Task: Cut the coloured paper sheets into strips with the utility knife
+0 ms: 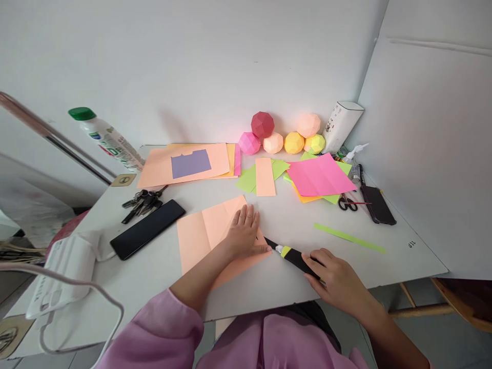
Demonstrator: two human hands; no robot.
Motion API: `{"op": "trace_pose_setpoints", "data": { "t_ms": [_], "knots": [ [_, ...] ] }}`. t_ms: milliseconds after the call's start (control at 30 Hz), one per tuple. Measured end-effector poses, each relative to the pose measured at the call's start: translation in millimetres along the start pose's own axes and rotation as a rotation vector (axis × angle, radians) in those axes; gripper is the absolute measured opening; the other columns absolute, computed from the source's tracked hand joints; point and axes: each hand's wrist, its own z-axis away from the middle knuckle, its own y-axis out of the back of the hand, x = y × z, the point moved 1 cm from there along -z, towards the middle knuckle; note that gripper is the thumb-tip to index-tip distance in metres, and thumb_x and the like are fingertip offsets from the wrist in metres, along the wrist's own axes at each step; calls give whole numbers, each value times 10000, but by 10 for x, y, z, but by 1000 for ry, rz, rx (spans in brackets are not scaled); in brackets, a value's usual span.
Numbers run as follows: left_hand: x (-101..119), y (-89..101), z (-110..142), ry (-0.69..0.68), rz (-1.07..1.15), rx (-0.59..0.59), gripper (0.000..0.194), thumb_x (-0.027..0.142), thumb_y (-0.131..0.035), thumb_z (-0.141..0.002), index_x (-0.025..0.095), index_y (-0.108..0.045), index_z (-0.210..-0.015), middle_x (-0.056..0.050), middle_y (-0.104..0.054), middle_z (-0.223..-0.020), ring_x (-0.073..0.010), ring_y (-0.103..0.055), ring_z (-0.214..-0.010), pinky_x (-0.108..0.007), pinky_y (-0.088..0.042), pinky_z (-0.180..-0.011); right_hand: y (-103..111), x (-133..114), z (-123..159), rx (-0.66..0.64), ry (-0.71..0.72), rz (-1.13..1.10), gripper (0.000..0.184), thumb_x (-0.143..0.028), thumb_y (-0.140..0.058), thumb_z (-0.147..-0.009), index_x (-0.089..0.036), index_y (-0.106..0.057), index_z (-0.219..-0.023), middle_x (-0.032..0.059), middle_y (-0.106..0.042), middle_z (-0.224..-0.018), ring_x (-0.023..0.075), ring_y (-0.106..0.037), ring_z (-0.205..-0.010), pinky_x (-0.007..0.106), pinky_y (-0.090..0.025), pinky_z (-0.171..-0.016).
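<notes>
A peach sheet of paper (196, 233) with fold creases lies on the white table in front of me. My left hand (244, 233) rests flat on its right half, fingers stretched out and thumb toward the sheet's right edge. My right hand (332, 274) is wrapped round the handle of a black and yellow utility knife (294, 256). The knife's dark blade points left and meets the right edge of the paper by my left thumb; its tip is partly hidden. A narrow green paper strip (349, 238) lies to the right of the knife.
Paper polyhedron balls (262, 125) stand along the wall. Before them lie a peach strip (265, 177), pink paper (323, 175) and scissors (348, 203). At left are a phone (148, 229), keys (144, 203), a power strip (63, 274) with a cable, and a tilted bottle (109, 141).
</notes>
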Motion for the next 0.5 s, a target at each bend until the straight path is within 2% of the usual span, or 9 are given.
{"op": "trace_pose_setpoints", "data": {
  "t_ms": [133, 333, 500],
  "knots": [
    [-13, -28, -14, -9, -1, 43, 1078, 798, -342, -738, 39, -142, -1477, -194, -9, -1551, -374, 73, -1411, -506, -34, -1135, 15, -3, 11, -6, 3, 0, 314, -173, -447, -898, -112, -579, -1177, 123, -620, -940, 230, -596, -876, 353, -575, -665],
    [2, -14, -10, 1, 4, 2, 1096, 806, -317, -739, 13, -127, -1473, -206, 51, -1542, -377, 114, -1399, -503, -21, -1137, 16, -5, -102, -28, 11, -11, 320, -179, -465, -890, -107, -586, -1177, 127, -623, -943, 236, -598, -889, 359, -575, -684],
    [16, 21, 5, -2, 3, 12, 1104, 819, -298, -733, 13, -140, -1471, -218, 9, -1543, -381, 84, -1406, -520, -42, -1133, -10, 15, -216, -25, 19, 0, 315, -186, -480, -882, -111, -603, -1162, 125, -631, -933, 234, -602, -878, 360, -573, -694]
  ]
}}
